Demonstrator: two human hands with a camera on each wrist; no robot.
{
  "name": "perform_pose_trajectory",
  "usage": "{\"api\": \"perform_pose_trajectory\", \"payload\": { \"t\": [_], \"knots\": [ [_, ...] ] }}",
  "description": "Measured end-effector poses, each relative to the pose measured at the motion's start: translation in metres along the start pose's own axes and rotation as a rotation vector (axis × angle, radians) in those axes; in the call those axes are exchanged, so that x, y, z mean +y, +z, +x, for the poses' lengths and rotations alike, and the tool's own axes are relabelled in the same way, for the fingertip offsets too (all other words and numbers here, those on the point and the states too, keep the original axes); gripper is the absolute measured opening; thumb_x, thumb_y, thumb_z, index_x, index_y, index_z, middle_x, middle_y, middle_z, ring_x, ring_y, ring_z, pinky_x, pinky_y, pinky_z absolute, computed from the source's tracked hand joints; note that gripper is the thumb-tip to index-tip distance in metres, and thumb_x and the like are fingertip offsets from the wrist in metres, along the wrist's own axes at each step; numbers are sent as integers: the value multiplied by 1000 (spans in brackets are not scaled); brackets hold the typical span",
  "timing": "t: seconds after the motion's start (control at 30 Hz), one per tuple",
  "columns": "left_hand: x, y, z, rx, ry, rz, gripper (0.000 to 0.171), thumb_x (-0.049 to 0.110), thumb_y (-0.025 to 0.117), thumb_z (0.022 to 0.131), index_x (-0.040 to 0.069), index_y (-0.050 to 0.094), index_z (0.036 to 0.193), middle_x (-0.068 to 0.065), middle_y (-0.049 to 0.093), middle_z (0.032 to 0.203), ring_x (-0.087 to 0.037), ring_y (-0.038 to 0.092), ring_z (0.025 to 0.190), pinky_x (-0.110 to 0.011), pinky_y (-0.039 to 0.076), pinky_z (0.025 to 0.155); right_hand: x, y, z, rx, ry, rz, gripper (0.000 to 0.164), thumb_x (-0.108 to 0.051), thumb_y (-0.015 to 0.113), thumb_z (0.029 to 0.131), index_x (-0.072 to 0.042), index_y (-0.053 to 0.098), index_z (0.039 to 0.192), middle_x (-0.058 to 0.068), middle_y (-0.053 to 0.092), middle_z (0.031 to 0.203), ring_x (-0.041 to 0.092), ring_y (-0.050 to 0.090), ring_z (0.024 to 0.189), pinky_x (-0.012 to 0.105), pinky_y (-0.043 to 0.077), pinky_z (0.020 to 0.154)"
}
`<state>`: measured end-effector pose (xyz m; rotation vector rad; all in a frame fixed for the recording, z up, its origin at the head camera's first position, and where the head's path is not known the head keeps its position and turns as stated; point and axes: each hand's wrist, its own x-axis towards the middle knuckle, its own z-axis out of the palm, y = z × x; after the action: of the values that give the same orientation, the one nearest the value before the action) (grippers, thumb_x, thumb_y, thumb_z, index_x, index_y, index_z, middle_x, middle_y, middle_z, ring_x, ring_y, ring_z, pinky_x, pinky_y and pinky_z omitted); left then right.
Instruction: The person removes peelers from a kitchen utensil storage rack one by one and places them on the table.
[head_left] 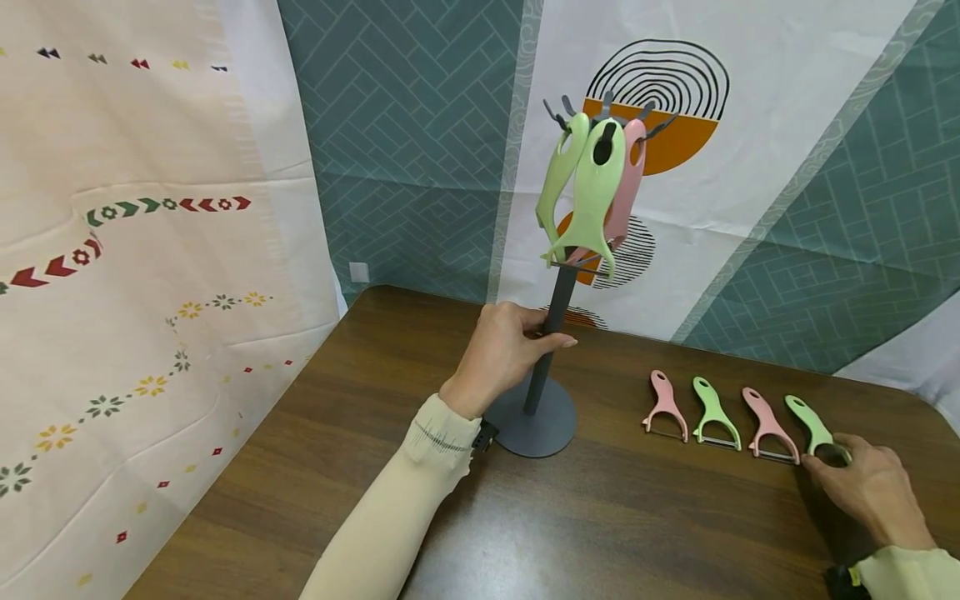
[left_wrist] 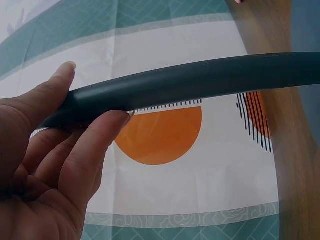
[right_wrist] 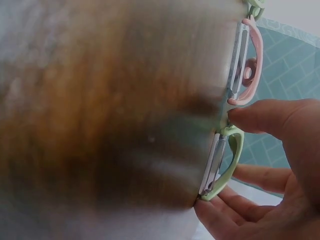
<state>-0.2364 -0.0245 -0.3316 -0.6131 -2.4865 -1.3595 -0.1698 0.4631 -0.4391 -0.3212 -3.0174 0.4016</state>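
A dark grey stand has a round base [head_left: 536, 429] and an upright pole [head_left: 561, 298]. My left hand [head_left: 498, 354] grips that pole partway up, thumb on one side and fingers on the other, as the left wrist view also shows. Green peelers [head_left: 600, 187] and a pink peeler [head_left: 633, 171] hang from hooks at its top. At the right, my right hand [head_left: 870, 483] pinches the blade end of a green peeler [head_left: 808, 419] lying on the table. In the right wrist view its thumb and fingertips are at opposite ends of this peeler's blade [right_wrist: 212, 165].
Left of that peeler lie a pink peeler [head_left: 763, 412], another green peeler [head_left: 710, 404] and another pink peeler [head_left: 662, 392], in a row. The brown wooden table [head_left: 660, 517] ends at a patterned cloth backdrop [head_left: 420, 167]. A cream cloth [head_left: 135, 292] hangs at the left.
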Motion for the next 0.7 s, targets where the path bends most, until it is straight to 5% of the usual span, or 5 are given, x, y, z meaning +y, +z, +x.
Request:
{"api": "perform_pose_trajectory", "payload": {
  "t": [0.5, 0.7],
  "knots": [
    [-3, 2, -1, -8, 8, -68, 26, 33, 81, 88, 11, 82, 100, -1, 80, 89, -5, 73, 71, -20, 55, 61, -3, -3, -1, 19, 9, 20, 69, -40, 62, 96, 19, 46, 129, 50, 49, 118, 62, 49, 105, 66, 45, 82],
    [-4, 1, -1, -21, 32, -80, 23, 36, 78, 91, 12, 81, 93, -1, 79, 81, -12, 75, 71, -22, 53, 60, -3, -3, 0, 28, 2, 21, 67, -38, 64, 96, 20, 48, 125, 49, 51, 118, 61, 54, 100, 63, 46, 78]
  ]
}}
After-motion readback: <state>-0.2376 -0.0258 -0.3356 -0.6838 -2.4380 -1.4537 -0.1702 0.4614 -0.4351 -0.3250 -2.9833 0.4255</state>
